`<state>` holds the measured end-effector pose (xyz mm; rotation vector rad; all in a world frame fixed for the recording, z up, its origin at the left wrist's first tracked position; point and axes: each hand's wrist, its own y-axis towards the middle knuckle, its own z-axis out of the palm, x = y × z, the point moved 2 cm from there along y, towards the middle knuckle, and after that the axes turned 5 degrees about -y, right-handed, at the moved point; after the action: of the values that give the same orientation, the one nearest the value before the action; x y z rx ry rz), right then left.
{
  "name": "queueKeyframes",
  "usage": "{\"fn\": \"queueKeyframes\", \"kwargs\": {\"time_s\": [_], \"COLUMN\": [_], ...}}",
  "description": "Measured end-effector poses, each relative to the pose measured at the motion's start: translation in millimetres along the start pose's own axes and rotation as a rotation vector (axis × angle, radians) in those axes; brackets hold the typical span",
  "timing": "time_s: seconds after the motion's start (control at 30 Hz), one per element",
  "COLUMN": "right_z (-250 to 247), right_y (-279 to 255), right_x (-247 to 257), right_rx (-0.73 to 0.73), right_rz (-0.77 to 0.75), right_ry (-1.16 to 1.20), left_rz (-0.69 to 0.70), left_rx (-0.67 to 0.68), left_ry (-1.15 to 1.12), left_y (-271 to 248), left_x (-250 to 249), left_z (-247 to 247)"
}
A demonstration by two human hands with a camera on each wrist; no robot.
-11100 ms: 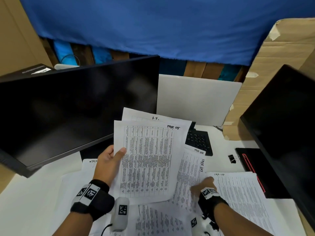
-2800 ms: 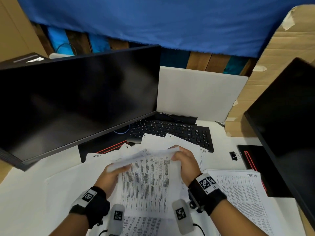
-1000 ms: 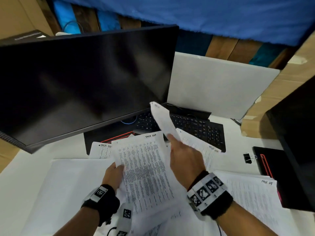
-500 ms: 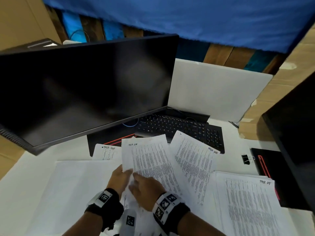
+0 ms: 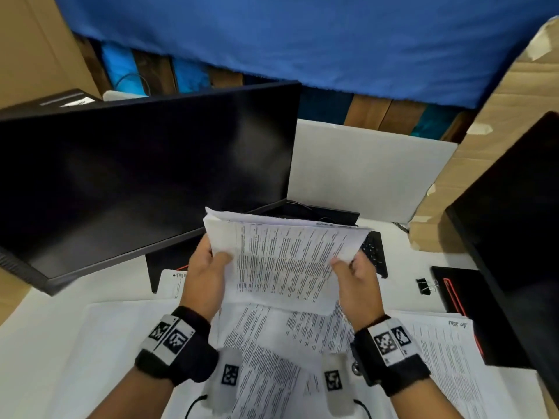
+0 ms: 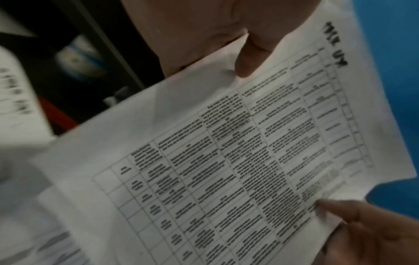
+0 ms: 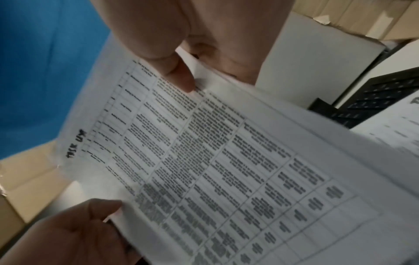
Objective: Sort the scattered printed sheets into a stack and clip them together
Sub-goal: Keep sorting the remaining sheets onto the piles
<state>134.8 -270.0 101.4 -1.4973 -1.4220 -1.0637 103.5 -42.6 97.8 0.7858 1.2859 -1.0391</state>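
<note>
Two hands: both lifted above the desk, holding one bundle of printed sheets [image 5: 284, 261] between them.
Left hand [image 5: 205, 276]: clamped on the bundle's left edge, thumb [image 6: 251, 57] lying on the printed face and the other fingers tucked behind the paper.
Right hand [image 5: 357, 285]: clamped on the bundle's right edge, thumb [image 7: 179, 73] pressed on the printed side, fingers behind.
Bundle: held in the air in front of the keyboard [image 5: 373, 252], its far edge tilted up; several edges show at the top (how many sheets, I cannot tell). The top page carries a printed table and a handwritten note in one corner, blurred in both wrist views.
Loose sheets [image 5: 272, 358]: still lying on the white desk [image 5: 45, 328] beneath the hands, overlapping at angles.
Right-hand pile [image 5: 447, 358]: more printed pages lying flat near the desk's right side, a handwritten heading at the top corner.
Binder clip [image 5: 425, 286]: black, resting on the desk to the right of the keyboard, just beside a black pad with a red line [image 5: 459, 297], well apart from both hands.
Left monitor [image 5: 136, 182]: dark screen, leaning over the desk's left side.
Right monitor [image 5: 514, 237]: dark, at the right edge.
Backdrop: blue cloth [image 5: 302, 40] above, cardboard [image 5: 499, 116] to the right.
</note>
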Motion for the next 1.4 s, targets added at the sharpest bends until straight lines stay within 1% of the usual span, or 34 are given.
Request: {"fn": "queueKeyframes", "kwargs": {"time_s": [0.07,0.13,0.23,0.3,0.37,0.47,0.6,0.67,0.73,0.8,0.9,0.97,1.03,1.1,1.17,1.3,1.4], "right_z": [-0.7,3.3,19.2,23.5,19.7,15.0,22.0,23.0,22.3,19.6,0.7,-26.3,-57.7,-90.2,-123.1,-184.9,-214.1], "right_y": [-11.2,-21.4,-35.7,-40.7,-42.2,-43.1,-50.1,-51.4,-52.3,-52.6,-49.2,-46.7,-48.3,-53.7,-63.2,-81.8,-93.8], "right_x": [6.2,-2.2,-23.4,-37.6,-39.9,-41.9,-54.6,-58.7,-63.7,-67.3,-66.6,-67.7,-68.6,-74.3,-91.2,-139.4,-165.0], "right_rx": [-0.059,-0.099,-0.095,-0.130,-0.173,-0.208,-0.191,-0.204,-0.205,-0.198,-0.247,-0.307,-0.325,-0.291,-0.258,-0.341,-0.363], "right_rz": [-0.059,-0.025,0.073,0.121,0.124,0.130,0.220,0.235,0.249,0.265,0.243,0.213,0.212,0.256,0.344,0.574,0.674], "right_ry": [0.135,0.185,0.154,0.203,0.282,0.367,0.366,0.366,0.360,0.336,0.240,0.190,0.147,0.039,-0.093,-0.312,-0.417], "left_rz": [0.081,0.101,0.031,0.022,0.029,-0.008,-0.119,-0.163,-0.211,-0.223,-0.159,-0.134,-0.148,-0.220,-0.326,-0.545,-0.683], "left_rx": [0.020,0.022,0.027,0.023,0.006,-0.011,-0.050,-0.052,-0.035,0.000,0.070,0.110,0.142,0.206,0.317,0.629,0.767], "left_ry": [0.001,0.010,0.036,0.088,0.120,0.094,0.120,0.129,0.141,0.163,0.195,0.188,0.176,0.174,0.238,0.387,0.483], "left_y": [-3.6,-10.0,-23.0,-32.3,-37.0,-38.5,-39.1,-36.4,-35.5,-35.9,-37.6,-36.2,-32.1,-30.3,-39.4,-78.7,-107.2], "left_x": [-8.7,-5.5,17.4,29.4,34.2,40.1,54.0,59.4,64.9,67.3,56.5,50.0,52.4,67.2,87.5,123.4,146.3], "left_z": [5.6,8.5,8.2,9.4,10.8,12.0,13.4,13.3,14.0,16.7,30.2,46.6,68.0,94.4,123.6,171.6,196.6]}}
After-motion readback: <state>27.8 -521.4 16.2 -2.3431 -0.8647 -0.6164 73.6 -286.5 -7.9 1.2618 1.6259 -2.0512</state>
